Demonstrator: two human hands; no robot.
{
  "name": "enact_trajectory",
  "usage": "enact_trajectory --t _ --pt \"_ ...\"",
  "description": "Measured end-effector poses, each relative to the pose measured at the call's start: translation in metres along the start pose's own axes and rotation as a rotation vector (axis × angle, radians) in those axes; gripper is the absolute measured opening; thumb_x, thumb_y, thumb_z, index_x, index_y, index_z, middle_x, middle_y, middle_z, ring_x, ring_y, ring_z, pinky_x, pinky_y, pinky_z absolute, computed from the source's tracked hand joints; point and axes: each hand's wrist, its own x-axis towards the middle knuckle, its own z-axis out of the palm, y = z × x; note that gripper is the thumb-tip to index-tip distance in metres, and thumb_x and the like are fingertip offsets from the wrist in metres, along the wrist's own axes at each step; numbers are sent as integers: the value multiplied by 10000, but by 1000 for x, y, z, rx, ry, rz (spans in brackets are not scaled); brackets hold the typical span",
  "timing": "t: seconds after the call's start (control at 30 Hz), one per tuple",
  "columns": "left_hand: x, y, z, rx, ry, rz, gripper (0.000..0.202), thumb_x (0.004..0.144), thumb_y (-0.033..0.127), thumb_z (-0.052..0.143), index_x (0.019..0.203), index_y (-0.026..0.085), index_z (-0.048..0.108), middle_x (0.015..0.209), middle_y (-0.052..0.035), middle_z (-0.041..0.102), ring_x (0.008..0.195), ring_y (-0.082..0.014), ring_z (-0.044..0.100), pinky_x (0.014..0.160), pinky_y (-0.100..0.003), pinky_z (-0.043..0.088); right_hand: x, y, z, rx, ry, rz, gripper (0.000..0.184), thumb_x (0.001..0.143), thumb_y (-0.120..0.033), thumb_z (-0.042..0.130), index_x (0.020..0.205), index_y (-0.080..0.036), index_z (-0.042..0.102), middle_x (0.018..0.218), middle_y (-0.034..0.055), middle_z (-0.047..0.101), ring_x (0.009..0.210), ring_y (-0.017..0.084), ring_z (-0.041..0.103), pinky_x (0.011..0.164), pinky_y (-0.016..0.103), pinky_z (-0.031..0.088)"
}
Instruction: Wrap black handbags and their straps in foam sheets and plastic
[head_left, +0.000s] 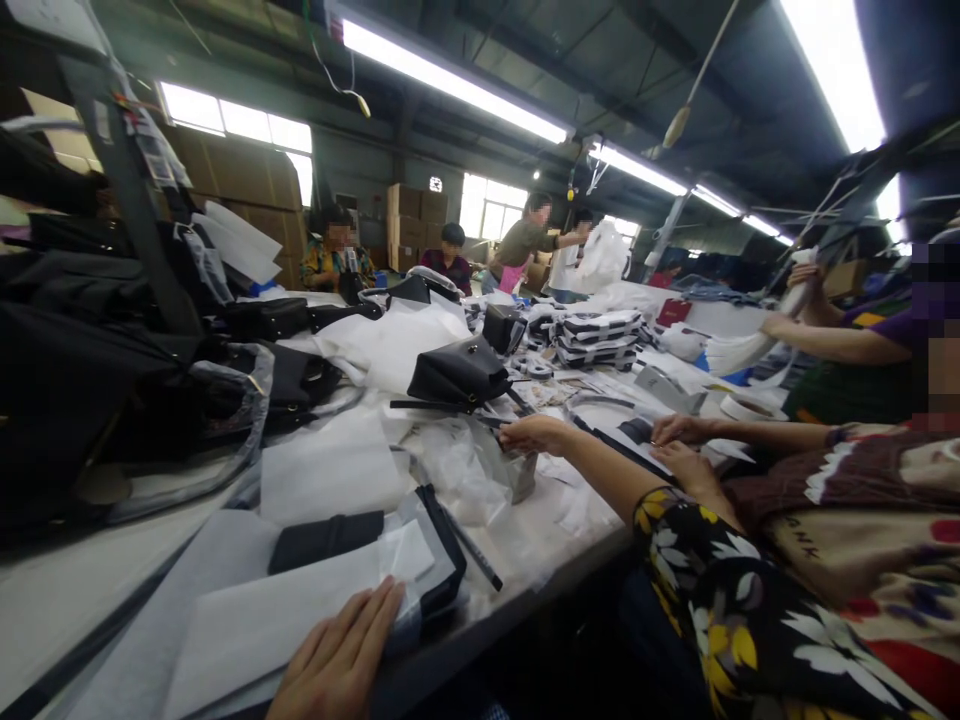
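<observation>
My left hand (337,650) lies flat at the bottom, fingers extended over white wrapping paper (277,610). Under and beside that paper shows a black bag piece (326,540), its right end with a dark edge and clear plastic. My right arm, in a floral sleeve, stretches to the middle of the table. There my right hand (536,435) has its fingers bent and closed at a small grey-white object (521,477), beside crumpled clear plastic (469,470); what the fingertips grip is hidden. Just beyond stands a black handbag (459,372).
Black bags (97,370) are heaped at left, near a metal post (127,190). Wrapped bundles (600,335) are stacked further back. At right, a co-worker's hands (686,450) work near a white roll (750,408); another person holds white sheets (750,345). More people are at the far side.
</observation>
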Motion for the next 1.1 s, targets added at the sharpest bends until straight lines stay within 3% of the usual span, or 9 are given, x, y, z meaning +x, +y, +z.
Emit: enact_trajectory --t 0.23,0.37,0.53,0.7,0.9,1.0,1.1 --pt "1 3 -1 11 0 -10 635 803 -19 386 1373 205 554 1379 45 613 1176 -163 615 928 -301 469 -42 3 -13 374 71 -196 183 882 -332 699 874 -150 688 857 50 724 711 102 677 752 220 570" --pt "-1 5 -1 -8 -18 -38 631 818 1 387 1394 214 534 1385 45 607 1187 -179 608 941 -330 459 -76 19 -13 448 108 -220 232 807 -350 766 903 -146 713 889 49 710 603 67 613 585 174 535" --pt "-4 4 0 -57 -3 -39 708 814 15 387 1486 238 418 1392 44 601 1190 -179 606 942 -332 439 -93 59 1 455 172 -192 387 695 -461 836 828 -114 725 807 59 676 507 36 495 411 147 357" --pt "-2 5 -2 -76 -19 -69 771 838 22 374 1560 261 246 1377 38 616 1166 -178 620 954 -340 420 -82 91 17 439 241 -235 494 564 -552 866 730 -124 686 730 36 645 505 49 460 442 185 348" --pt "-1 7 -3 -93 -30 -81 758 858 31 378 1562 273 236 1384 32 612 1175 -184 620 974 -336 421 -65 112 25 328 310 -299 516 594 -636 790 723 -149 679 647 18 620 487 81 458 464 227 368" --pt "0 6 -3 -100 -21 -84 736 856 26 381 1546 268 293 1389 29 608 1180 -182 619 976 -328 430 -77 114 24 231 331 -340 443 658 -610 765 727 -177 698 647 25 633 493 113 485 489 260 406" --pt "1 7 -6 -102 -18 -84 694 843 32 392 1505 241 391 1392 16 607 1181 -193 621 966 -330 452 -101 96 26 21 247 -447 324 752 -529 739 794 -208 740 700 33 665 550 145 547 573 284 464"
